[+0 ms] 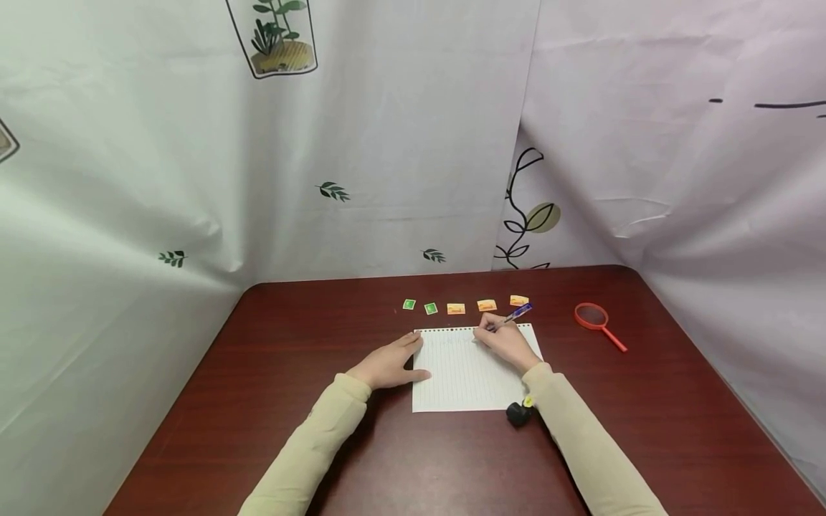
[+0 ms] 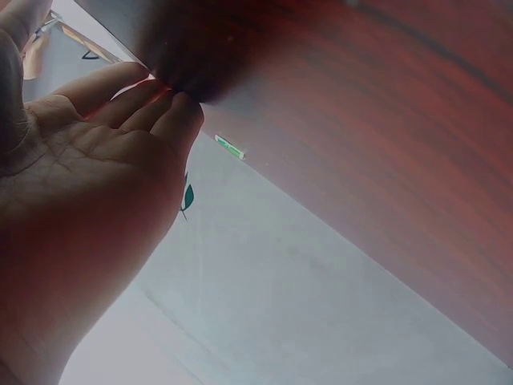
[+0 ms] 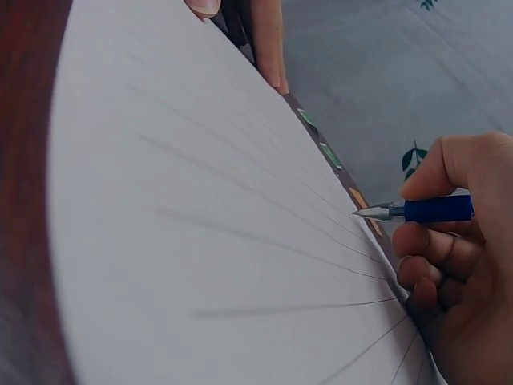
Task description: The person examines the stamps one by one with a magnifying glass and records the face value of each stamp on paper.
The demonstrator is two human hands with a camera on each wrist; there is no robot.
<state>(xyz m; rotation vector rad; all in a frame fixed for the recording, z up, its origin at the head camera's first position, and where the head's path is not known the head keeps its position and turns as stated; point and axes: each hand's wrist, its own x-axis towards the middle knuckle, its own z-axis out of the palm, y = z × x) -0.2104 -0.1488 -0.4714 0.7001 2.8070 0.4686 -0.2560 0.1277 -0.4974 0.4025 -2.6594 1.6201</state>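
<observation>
A lined sheet of paper (image 1: 467, 376), punched along its far edge, lies on the dark red-brown table. My right hand (image 1: 506, 344) pinches a blue pen (image 1: 520, 312) over the sheet's upper part. In the right wrist view the metal tip of the pen (image 3: 437, 210) points at the lined paper (image 3: 200, 200); whether it touches, I cannot tell. My left hand (image 1: 390, 362) rests at the sheet's left edge, fingers extended and thumb on the paper. From the left wrist view, the palm of the left hand (image 2: 104, 160) shows with straight fingers.
Beyond the paper stand two small green cards (image 1: 431, 308) and several orange cards (image 1: 455, 309) in a row. A red magnifying glass (image 1: 591, 316) lies to the right. Beside the right sleeve sits a small black object (image 1: 518, 414) with a yellow bit. Pale printed curtains (image 1: 400, 143) surround the table (image 1: 258, 373).
</observation>
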